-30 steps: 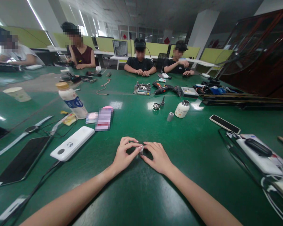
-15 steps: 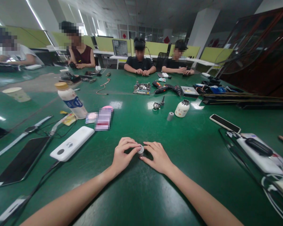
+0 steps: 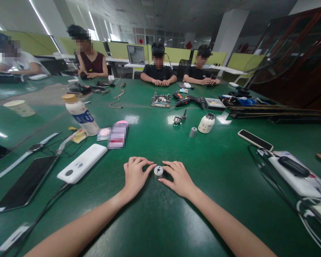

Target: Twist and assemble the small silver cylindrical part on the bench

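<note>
A small silvery metal cylinder [image 3: 158, 172] stands upright on the green table before me, its top face with dark holes showing. My right hand [image 3: 178, 176] grips it from the right side, thumb at the front and fingertips behind. Just left of the cylinder is my left hand [image 3: 136, 175], with thumb and index fingertips pinched together close to its top edge. Whatever lies in that pinch, if anything, is too small to make out. Farther off, a similar metal cylinder [image 3: 193, 132] stands by a cream-coloured bottle [image 3: 206, 124].
Left of my hands lie a white power bank [image 3: 82, 163], a tablet [image 3: 25, 182] and a plastic bottle [image 3: 81, 116]. A phone [image 3: 255, 140] and cabled devices lie on the right. Beyond are a circuit board [image 3: 161, 100], a power drill [image 3: 183, 102] and several seated people.
My left hand has drawn back a little to the left from the cylinder's top, uncovering its holes. My right hand stays at the cylinder.
</note>
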The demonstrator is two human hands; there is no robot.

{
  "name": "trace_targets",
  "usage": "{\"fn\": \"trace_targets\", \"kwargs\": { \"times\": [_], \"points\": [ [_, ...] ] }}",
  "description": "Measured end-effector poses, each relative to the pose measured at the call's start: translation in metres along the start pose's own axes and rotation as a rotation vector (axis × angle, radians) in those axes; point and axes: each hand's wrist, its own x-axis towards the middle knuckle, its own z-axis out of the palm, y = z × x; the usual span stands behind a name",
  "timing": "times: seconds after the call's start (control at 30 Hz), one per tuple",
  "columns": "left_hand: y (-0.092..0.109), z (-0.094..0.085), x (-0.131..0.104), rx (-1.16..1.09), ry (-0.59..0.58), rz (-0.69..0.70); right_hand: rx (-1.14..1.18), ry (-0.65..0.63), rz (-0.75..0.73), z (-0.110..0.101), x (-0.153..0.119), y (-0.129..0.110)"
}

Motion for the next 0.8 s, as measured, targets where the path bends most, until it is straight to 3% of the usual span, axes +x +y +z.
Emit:
{"fn": "trace_targets", "kwargs": {
  "times": [0.2, 0.4, 0.6, 0.8],
  "points": [
    [-0.001, 0.001, 0.0, 0.027, -0.041, -0.053, -0.003, 0.001, 0.012, 0.0, 0.0, -0.002],
    [-0.009, 0.008, -0.001, -0.062, 0.099, 0.022, 0.012, 0.007, 0.024, -0.001, 0.0, -0.002],
    [-0.004, 0.003, 0.002, -0.301, 0.201, 0.233, 0.003, -0.02, 0.003, -0.002, 0.001, -0.001],
    [0.004, 0.0, 0.001, -0.473, 0.123, 0.399, 0.007, -0.01, -0.007, -0.001, 0.0, -0.001]
  ]
}}
